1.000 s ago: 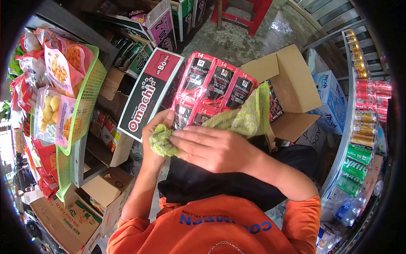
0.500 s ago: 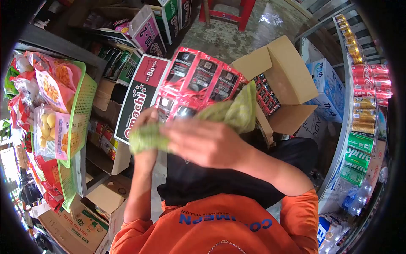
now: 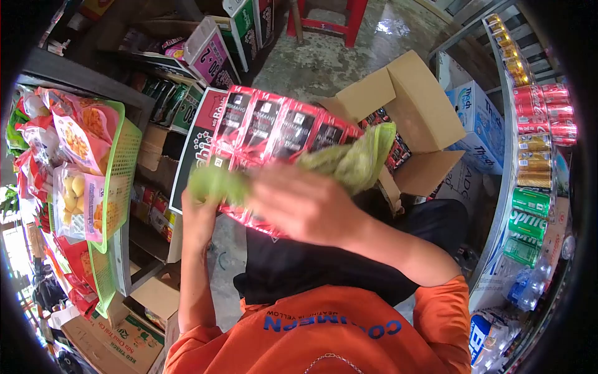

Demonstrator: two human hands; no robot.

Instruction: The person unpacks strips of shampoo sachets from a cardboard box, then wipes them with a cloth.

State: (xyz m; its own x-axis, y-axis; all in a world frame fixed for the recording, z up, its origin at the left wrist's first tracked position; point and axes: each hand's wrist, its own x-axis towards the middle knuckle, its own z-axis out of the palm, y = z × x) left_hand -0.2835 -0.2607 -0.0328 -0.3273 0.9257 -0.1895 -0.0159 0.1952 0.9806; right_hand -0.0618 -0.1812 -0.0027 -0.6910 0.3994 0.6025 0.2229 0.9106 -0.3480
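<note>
A wide sheet of joined red and black sachets (image 3: 291, 128) lies tilted over my lap. My left hand (image 3: 200, 202) is at its lower left edge, fingers closed around the sheet and partly covered by the blurred end of a green cloth. My right hand (image 3: 299, 202) is over the sheet's lower part, blurred, closed on the green cloth (image 3: 355, 163), which trails out to the right. Behind the sheet's left side stands a black and red printed carton panel (image 3: 190, 159).
An open cardboard box (image 3: 430, 106) with more red sachets stands front right. Shelved cans (image 3: 532, 162) line the right. A green basket (image 3: 124, 162) of snack packs is on the left, cartons (image 3: 118, 340) below it. A red stool (image 3: 355, 25) stands ahead.
The sachet sheet has shifted left and down, with its lower edge now showing beneath my right hand. My left hand has moved slightly left. The cloth has shifted with the hands.
</note>
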